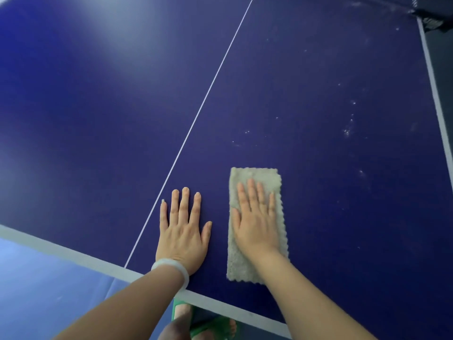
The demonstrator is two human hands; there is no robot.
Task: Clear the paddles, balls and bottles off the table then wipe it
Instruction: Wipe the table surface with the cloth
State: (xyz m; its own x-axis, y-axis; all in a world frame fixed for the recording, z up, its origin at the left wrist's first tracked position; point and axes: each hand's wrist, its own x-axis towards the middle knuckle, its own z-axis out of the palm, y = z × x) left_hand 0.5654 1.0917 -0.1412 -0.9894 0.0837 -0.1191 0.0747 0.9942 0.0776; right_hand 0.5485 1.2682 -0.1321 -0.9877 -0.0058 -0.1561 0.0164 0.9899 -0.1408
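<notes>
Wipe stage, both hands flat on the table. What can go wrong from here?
The right hand only presses flat on the cloth, no grip; it may slip or bunch on a fast stroke.
White specks lie scattered toward the right side of the table, away from the cloth; short strokes could miss them.
The left hand rests bare on the table beside the cloth and might leave prints.

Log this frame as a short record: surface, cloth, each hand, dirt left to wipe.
surface: blue table with a white centre line
cloth: beige rectangle, lying flat on the table right of the line, close to the near edge
right hand: pressed flat on the cloth, fingers straight
left hand: flat on bare table between the cloth and the line; pale bangle on the wrist
dirt left: white specks scattered over the right half, beyond the cloth
</notes>
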